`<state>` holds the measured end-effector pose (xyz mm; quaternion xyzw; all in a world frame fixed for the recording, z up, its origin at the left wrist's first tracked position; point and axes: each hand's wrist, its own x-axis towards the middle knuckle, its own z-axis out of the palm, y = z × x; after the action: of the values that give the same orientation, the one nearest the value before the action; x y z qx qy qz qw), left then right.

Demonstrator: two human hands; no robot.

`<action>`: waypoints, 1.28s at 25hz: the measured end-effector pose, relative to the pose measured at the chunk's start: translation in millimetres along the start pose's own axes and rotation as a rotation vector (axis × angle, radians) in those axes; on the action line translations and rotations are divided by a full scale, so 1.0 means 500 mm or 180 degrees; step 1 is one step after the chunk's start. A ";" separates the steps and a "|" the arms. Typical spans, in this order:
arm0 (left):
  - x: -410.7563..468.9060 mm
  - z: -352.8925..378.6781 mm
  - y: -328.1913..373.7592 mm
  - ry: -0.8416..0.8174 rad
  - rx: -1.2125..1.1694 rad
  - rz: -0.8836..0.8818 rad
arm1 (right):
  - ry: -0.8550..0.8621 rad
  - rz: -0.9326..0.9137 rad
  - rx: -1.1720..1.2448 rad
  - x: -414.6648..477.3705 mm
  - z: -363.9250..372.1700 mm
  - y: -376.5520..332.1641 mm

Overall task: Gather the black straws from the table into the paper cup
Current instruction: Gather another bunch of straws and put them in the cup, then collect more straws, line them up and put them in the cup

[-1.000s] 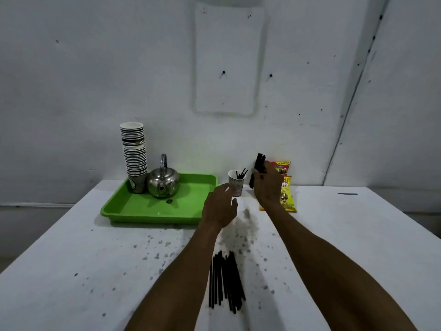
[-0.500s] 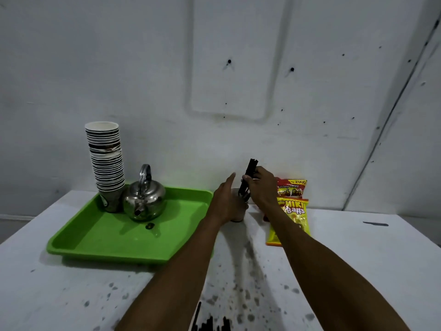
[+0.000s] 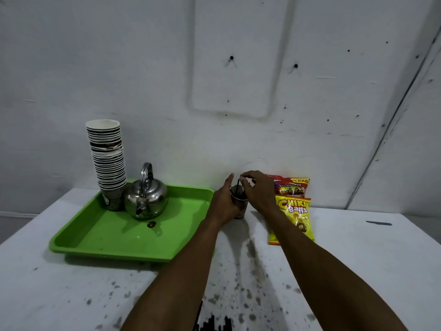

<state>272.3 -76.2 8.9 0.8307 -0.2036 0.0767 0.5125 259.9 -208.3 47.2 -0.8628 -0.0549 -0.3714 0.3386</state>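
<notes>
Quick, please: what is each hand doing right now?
Left hand: closed around the paper cup.
Right hand: fingertips pinching a black straw in the cup.

I stand at what looks like a small drinks stall or simple refreshment corner. A white table (image 3: 71, 290), speckled with dark stains, sits against a bare, marked white wall (image 3: 143, 68). On it, a green tray (image 3: 124, 237) carries a tall stack of paper cups (image 3: 107, 156) and a steel kettle (image 3: 146, 199). Packaged snack bags (image 3: 292, 204) lie near the wall.

1 head view, above table (image 3: 71, 295), facing forward-down toward wall (image 3: 143, 68), close range
</notes>
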 end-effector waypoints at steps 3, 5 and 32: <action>-0.023 -0.009 -0.004 -0.0135 0.0328 -0.0105 | 0.0476 0.0163 0.0048 -0.015 -0.005 -0.017; -0.048 -0.012 -0.008 -0.0221 0.0764 0.0009 | 0.0831 0.0318 -0.0090 -0.042 -0.014 -0.025; -0.616 -0.136 0.011 -0.0311 0.2023 0.0432 | -0.0697 0.0577 -0.0519 -0.614 -0.161 -0.251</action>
<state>-3.4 61.7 -58.7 0.9363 -0.2486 0.1305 0.2109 -52.6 -114.5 -53.3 -0.9241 0.0169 -0.2463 0.2916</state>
